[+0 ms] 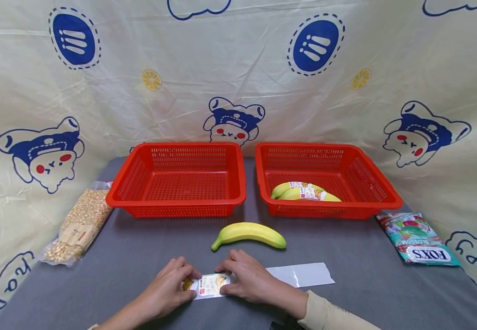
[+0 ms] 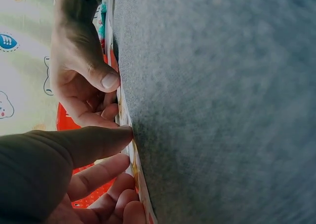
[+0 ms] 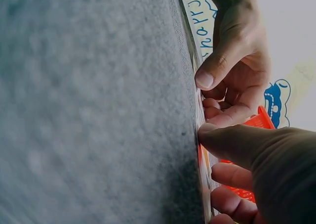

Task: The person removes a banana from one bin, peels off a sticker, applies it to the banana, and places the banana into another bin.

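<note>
A white strip of stickers (image 1: pixel 210 285) printed with bananas lies flat on the table in the head view. My left hand (image 1: pixel 167 286) pinches its left part between thumb and fingers. At the right, my right hand (image 1: pixel 250 280) pinches the same strip, thumb at the near edge and index finger at the far one. A bare length of backing paper (image 1: pixel 304 275) runs out past the right wrist. Both wrist views show the fingertips close together on the strip, seen edge-on. A single yellow banana (image 1: pixel 248 233) lies just beyond the hands.
Behind stand two red baskets: the left basket (image 1: pixel 176 201) holds nothing visible, while the right basket (image 1: pixel 370 204) contains two bananas (image 1: pixel 325 197) with stickers. A bag of corn kernels (image 1: pixel 82 220) lies at the left, a FOX'S candy bag (image 1: pixel 416 238) at the right.
</note>
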The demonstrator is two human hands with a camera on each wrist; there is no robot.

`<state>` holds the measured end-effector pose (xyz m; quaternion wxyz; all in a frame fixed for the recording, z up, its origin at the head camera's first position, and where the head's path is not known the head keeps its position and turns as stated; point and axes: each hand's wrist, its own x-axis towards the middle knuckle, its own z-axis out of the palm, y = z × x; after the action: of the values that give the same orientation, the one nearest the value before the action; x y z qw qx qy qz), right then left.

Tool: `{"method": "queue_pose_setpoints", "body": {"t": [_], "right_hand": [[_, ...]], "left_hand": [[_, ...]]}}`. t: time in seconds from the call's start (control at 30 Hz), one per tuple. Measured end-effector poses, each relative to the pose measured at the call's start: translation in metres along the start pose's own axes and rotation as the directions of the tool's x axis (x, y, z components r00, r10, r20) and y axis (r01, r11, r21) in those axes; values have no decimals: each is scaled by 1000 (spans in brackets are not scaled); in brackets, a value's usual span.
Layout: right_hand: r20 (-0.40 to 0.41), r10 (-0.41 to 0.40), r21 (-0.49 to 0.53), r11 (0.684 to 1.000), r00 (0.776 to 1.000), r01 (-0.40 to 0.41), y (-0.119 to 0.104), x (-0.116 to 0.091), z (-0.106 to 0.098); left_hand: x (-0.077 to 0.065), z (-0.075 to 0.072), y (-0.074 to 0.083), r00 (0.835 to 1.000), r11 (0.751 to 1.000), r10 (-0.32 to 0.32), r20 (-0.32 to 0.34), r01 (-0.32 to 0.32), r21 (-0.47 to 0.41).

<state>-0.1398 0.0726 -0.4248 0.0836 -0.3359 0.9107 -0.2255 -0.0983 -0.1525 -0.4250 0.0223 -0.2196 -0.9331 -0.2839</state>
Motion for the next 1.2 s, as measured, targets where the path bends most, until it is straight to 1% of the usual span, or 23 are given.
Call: {"method": "queue_pose_setpoints", "body": {"t": [0.2, 0.3, 0.4, 0.5, 0.63, 0.73, 0.93, 1.07, 1.2], "right_hand": [[-35, -22, -26, 999, 999, 21, 0, -2, 2], [-40, -26, -21, 999, 999, 26, 1, -2, 3], [-45, -28, -9, 1000, 999, 28, 1, -2, 3], [-64, -44, -2, 999, 997, 44, 1, -3, 4], [-88, -79, -2, 997, 993, 79, 1, -4, 6], [-80, -90, 11, 996, 993, 91, 0, -5, 5], [-30, -100, 28, 995, 995, 100, 1, -4, 3], [-16, -107, 52, 993, 994, 108, 2, -3, 3], [-23, -71, 104, 992, 997, 73, 1, -3, 3]], "left_hand": [[-2, -2, -1, 1000, 1000, -12, -3, 12, 20], [-2, -3, -2, 1000, 1000, -14, -5, 14, 24], [-3, -2, -2, 1000, 1000, -3, -22, 4, 30], [-3, -2, -2, 999, 999, 5, -38, -4, 36], [-3, -1, -1, 999, 999, 5, -39, -4, 35], [-3, -1, -2, 999, 999, 1, -32, 0, 32], [-3, -2, -1, 1000, 1000, -5, -23, 5, 30], [-3, -2, -2, 1000, 1000, -2, -18, 2, 29], [-3, -1, -2, 1000, 999, 8, -29, -7, 33]]}}
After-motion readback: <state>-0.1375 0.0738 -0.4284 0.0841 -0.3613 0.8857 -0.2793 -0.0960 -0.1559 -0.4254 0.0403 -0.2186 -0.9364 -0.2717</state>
